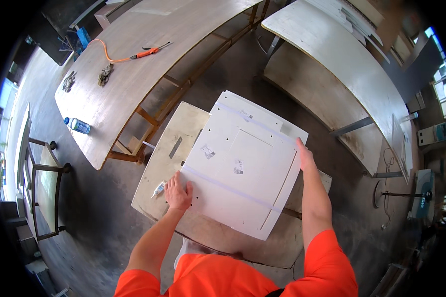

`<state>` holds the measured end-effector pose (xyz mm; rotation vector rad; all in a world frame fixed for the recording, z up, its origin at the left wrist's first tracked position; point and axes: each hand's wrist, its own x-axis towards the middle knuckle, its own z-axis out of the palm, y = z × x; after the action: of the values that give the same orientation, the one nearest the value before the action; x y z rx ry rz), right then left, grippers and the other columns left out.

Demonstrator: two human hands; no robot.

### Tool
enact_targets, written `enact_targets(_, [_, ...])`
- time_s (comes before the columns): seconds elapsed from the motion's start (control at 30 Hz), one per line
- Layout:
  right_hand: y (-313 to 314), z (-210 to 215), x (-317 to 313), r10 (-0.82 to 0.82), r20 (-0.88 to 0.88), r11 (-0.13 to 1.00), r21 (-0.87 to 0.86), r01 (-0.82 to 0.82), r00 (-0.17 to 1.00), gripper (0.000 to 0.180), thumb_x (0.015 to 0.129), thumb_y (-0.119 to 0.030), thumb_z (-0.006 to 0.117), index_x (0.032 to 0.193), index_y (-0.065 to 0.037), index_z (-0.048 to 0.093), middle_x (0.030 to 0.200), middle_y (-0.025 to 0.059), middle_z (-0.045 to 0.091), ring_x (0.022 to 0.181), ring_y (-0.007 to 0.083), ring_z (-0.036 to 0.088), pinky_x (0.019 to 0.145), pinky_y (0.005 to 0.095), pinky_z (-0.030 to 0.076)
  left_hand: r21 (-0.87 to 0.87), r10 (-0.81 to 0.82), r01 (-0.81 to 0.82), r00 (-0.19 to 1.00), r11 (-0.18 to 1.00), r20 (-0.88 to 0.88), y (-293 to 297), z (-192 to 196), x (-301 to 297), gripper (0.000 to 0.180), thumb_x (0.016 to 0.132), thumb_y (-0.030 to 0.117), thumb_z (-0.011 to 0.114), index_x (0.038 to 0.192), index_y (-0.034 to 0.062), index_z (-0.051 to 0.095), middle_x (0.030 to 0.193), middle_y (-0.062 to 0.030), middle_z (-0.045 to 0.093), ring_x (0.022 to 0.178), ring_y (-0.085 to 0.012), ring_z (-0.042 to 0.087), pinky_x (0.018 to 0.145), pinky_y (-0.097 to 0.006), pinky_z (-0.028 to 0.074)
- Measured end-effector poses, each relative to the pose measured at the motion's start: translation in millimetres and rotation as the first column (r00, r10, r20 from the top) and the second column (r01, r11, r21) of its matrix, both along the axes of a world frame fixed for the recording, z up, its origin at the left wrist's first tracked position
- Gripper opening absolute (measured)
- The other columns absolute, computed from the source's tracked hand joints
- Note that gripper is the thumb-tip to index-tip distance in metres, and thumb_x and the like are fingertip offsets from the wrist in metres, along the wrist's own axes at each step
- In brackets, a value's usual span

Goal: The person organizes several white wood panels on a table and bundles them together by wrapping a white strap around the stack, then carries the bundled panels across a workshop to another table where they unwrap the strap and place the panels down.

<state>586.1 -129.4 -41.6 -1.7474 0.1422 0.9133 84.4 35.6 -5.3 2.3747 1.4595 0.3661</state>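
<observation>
A large white panel lies tilted across a worn, cream-coloured work table in front of me. Two clear tape strips cross it, and it has small holes, a long groove near its right side and several printed labels. My left hand grips its lower left corner, thumb over the top face and the other fingers at the edge. On the opposite side, my right hand holds the right edge, its fingers partly hidden. Beside my left hand lies a small white tube on the table.
At the far left, a long table bears an orange air blow gun with a hose, crumpled gloves and a bottle. Another long table stands right. A wheeled cart is at left, a pedestal fan at right.
</observation>
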Motion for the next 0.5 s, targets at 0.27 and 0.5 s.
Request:
enact_targets(0.27, [-149.0,8.5,-83.3,-0.134,-0.125,0.986,0.081,0.144,0.983,0.08,0.081,-0.057,0.07,0.127,0.006,0.054,0.125,0.0132,0.061,0.112,0.0247,0.059,0.094,0.038,0.047,0.029,-0.237,0.236,0.971,0.971,0.035,-5.2,13.2,-18.3,0.062,0.085,0.031,0.063,0.134,-0.0012,0.042,0.128,-0.021,0.053,0.116,-0.0359,0.05,0.101,-0.044,0.037])
enact_targets(0.5, [-324.1,6.1,-221.8,-0.553,-0.115,0.832,-0.025,0.554,0.825,0.082,0.087,-0.062,0.057,0.137,0.002,0.046,0.134,0.0136,0.054,0.12,0.0279,0.054,0.101,0.0399,0.042,-0.657,0.344,-0.162,0.925,0.736,0.158,-164.4,7.4,-67.6,0.076,0.083,0.03,0.07,0.139,-0.0048,0.031,0.131,-0.0255,0.046,0.119,-0.0357,0.05,0.099,-0.043,0.041])
